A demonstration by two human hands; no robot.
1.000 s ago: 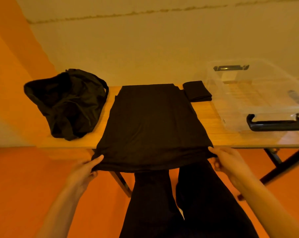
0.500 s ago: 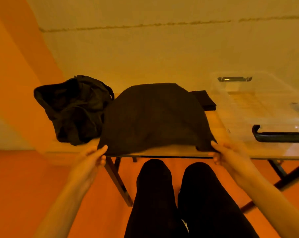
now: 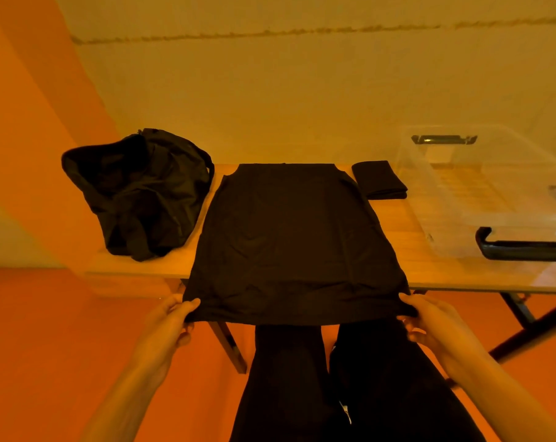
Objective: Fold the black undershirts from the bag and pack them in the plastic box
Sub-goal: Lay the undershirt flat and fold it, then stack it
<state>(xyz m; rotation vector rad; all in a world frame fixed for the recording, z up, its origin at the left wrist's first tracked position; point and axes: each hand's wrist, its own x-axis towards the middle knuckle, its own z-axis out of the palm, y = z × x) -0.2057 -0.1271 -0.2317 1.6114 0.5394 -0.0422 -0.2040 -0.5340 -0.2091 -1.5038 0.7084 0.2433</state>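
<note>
**Black undershirt spread flat, both hands on its hem**

A black undershirt [image 3: 295, 244] lies open on the wooden counter [image 3: 407, 231], shoulders and neckline toward the far edge by the wall. Its hem reaches past the near edge and hangs in the air above the person's black-trousered legs [image 3: 289, 384].

The left hand [image 3: 166, 327] holds the hem's left corner. Its grip is a pinch, thumb on top of the cloth and fingers curled beneath. The right hand [image 3: 436, 323] holds the hem's right corner in the same way, thumb over the fabric and fingers tucked under it. Between the two hands the hem runs nearly straight, with a few shallow wrinkles in the cloth just above it.

To the left of the shirt the black bag [image 3: 142, 193] sits slumped on the counter, its mouth gaping toward the wall; what is inside cannot be made out. Near the shirt's right shoulder lies a folded undershirt [image 3: 380, 180], a small dark rectangle on the bare wood.

Further right stands the clear plastic box [image 3: 429, 173], with no lid on it. It carries a black handle at its near end [image 3: 525, 250] and another at its far end [image 3: 444, 139]. Through its clear floor only the counter's wood shows.

Dark legs [image 3: 228, 346] hold the counter up over an orange floor [image 3: 47, 346].
</note>
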